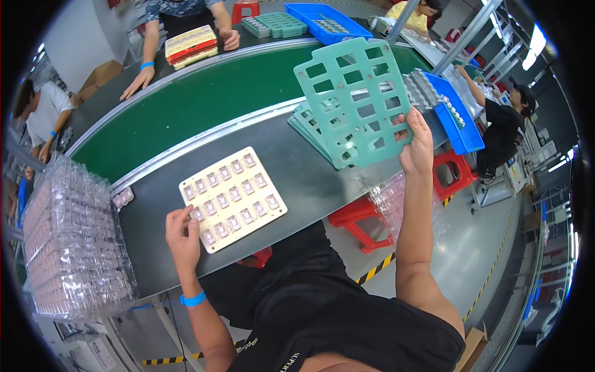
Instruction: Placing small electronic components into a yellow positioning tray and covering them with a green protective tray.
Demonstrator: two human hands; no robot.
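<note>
A cream tray (238, 197) lies on the dark worktop in front of me, with rows of small pinkish rectangular pieces (234, 194) set in it. At its left edge rests my left hand (182, 234), fingers bent but apart, touching the rim and gripping nothing that I can see. Raised to the right, my right hand (418, 144) grips a green plate (339, 88) by its right edge. The plate stands tilted and has rows of rectangular openings. Behind and below it, more green plates (305, 126) are stacked on the worktop, partly hidden.
A tall stack of clear plastic trays (77, 242) stands at the left, near a small pink piece (123, 198). Beyond the worktop runs a green conveyor belt (167, 111). Blue bins (460, 133), red stools (356, 217) and co-workers are around; one co-worker's hand (137, 84) rests across the belt.
</note>
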